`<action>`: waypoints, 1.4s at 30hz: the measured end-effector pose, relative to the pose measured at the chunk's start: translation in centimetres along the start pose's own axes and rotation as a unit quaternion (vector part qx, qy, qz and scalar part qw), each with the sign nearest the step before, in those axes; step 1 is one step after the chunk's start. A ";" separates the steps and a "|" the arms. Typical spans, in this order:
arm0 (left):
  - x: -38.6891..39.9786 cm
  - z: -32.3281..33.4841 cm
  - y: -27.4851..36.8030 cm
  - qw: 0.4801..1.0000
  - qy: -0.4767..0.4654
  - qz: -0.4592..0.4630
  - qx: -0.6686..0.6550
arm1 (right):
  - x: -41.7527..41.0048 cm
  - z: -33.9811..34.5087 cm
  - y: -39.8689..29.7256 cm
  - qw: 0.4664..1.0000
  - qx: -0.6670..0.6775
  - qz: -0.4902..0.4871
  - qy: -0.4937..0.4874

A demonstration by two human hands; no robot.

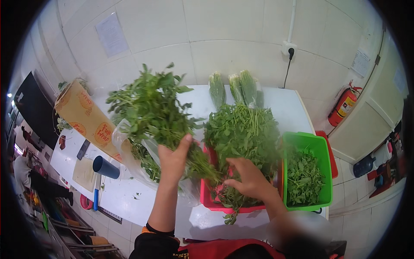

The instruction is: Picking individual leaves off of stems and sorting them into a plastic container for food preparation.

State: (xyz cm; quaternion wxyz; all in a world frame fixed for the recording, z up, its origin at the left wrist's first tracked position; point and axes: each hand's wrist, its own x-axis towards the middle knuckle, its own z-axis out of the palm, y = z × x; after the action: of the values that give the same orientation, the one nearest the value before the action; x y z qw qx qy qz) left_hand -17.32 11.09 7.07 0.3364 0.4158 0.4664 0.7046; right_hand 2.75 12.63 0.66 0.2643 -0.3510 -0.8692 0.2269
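My left hand (174, 162) grips a big bunch of leafy green stems (155, 106), leaves pointing up and away, cut ends towards the right. Just right of those ends, my right hand (250, 178) has its fingers apart and holds nothing that I can see. It hovers over a red plastic basin (233, 208), on which more leafy bunches (239, 129) are heaped. Beneath the held bunch, a clear plastic bag (124, 139) has more greens in it. To the right, a green plastic tub (307, 137) contains loose picked leaves (305, 181).
Wrapped bundles of green vegetables (247, 89) stand by the tiled wall. At left are a cardboard box (93, 119), a dark blue cup (106, 167), a cutting board (84, 173) and a blue-handled knife (96, 197). A fire extinguisher (344, 105) hangs at right. A person (35, 178) stands far left.
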 end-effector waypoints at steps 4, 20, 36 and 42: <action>-0.7 1.3 -2.6 0.998 -0.046 -0.026 -0.027 | 0.4 -0.4 -1.5 0.962 0.269 0.047 -0.012; -0.7 0.8 -5.6 0.973 -0.209 -0.085 -0.039 | 0.8 1.1 -2.2 0.963 0.205 -0.013 0.175; 0.6 -0.1 -4.0 0.991 -0.092 -0.090 -0.024 | -2.5 2.8 1.1 0.997 0.026 0.010 0.075; 0.8 0.9 -3.9 0.992 -0.108 -0.069 0.000 | -0.5 1.1 -0.9 0.978 0.187 0.043 0.085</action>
State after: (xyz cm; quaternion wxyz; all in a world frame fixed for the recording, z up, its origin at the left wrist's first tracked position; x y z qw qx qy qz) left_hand -16.55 13.40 3.87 0.4325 0.4566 0.4549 0.6306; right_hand 1.94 11.45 0.20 0.3884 -0.3504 -0.7697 0.3660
